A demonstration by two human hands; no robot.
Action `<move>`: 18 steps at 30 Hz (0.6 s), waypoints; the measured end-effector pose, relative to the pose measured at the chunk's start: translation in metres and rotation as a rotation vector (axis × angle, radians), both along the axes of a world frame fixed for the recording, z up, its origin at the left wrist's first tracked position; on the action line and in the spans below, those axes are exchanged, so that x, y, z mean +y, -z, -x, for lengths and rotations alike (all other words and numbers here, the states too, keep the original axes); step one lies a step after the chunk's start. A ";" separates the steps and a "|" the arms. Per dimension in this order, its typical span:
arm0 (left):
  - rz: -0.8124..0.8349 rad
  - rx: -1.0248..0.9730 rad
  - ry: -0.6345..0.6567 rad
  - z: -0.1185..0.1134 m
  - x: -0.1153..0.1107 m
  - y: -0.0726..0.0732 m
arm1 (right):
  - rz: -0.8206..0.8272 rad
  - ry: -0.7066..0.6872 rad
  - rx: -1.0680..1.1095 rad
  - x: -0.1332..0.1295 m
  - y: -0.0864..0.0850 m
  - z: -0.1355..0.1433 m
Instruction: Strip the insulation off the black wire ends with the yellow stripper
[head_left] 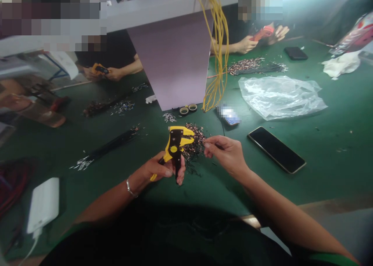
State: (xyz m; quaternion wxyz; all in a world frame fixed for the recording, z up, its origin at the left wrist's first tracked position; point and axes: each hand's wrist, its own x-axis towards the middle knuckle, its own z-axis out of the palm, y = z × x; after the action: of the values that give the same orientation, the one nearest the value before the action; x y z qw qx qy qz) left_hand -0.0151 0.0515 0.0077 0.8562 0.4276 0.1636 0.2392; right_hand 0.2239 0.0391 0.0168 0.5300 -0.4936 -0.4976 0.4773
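The left hand (159, 167), extended forward, grips a yellow-and-black wire stripper (174, 149) by a bristly heap of copper wire scraps (198, 135); the right hand (229, 153) curls, fingertips pinched, any hold unclear.

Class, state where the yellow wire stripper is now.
In the head view, the yellow wire stripper is held in the left hand, just left of centre, its jaws by the pile of wire pieces.

The wire stripper (175, 148) is yellow and black, the table (329, 157) green, the cables (218, 19) yellow.
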 end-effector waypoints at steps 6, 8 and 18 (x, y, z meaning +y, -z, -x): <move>0.005 0.004 -0.004 0.000 -0.001 -0.001 | -0.006 -0.004 0.005 0.000 -0.002 0.000; 0.005 0.013 -0.007 0.000 -0.001 -0.002 | -0.007 -0.005 0.000 0.000 -0.002 0.000; 0.019 0.047 -0.018 -0.002 -0.002 -0.006 | -0.019 -0.010 -0.040 0.000 -0.002 -0.001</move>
State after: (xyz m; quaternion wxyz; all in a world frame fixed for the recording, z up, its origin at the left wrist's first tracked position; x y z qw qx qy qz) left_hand -0.0136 0.0497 0.0133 0.8540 0.4234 0.1897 0.2353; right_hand 0.2247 0.0390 0.0191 0.5223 -0.4956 -0.5148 0.4653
